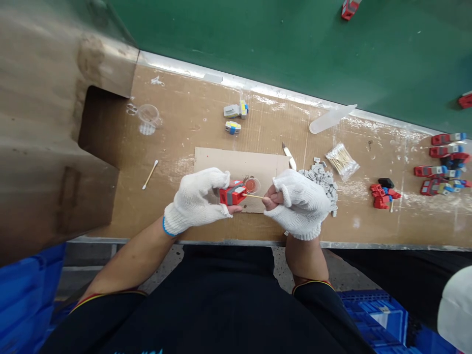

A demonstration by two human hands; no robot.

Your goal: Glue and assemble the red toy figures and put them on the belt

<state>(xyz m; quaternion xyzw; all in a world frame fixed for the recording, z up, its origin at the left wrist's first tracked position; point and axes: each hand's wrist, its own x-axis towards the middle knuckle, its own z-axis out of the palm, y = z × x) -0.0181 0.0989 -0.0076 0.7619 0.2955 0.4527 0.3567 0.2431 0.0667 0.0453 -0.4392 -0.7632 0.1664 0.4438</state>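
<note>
My left hand (202, 197), in a white fingerless glove, grips a small red toy vehicle part (232, 193) with a grey band. Between the fingertips of my right hand (300, 202), gloved the same way, is a thin cotton swab (254, 196). The swab's far end meets the right end of the red part. Just behind them a small clear cup (252, 185) with red liquid stands on a cardboard sheet (210, 158). Grey small pieces (320, 176) lie heaped beside my right hand, partly hidden by it.
A knife (289, 156), a bag of swabs (342, 161) and a translucent strip (332, 119) lie to the right. Grey-yellow toy parts (233, 128) sit behind. A used swab (150, 174) and clear cup (148, 114) are left, near a metal housing (44, 147). Red toys (429, 171) stand far right.
</note>
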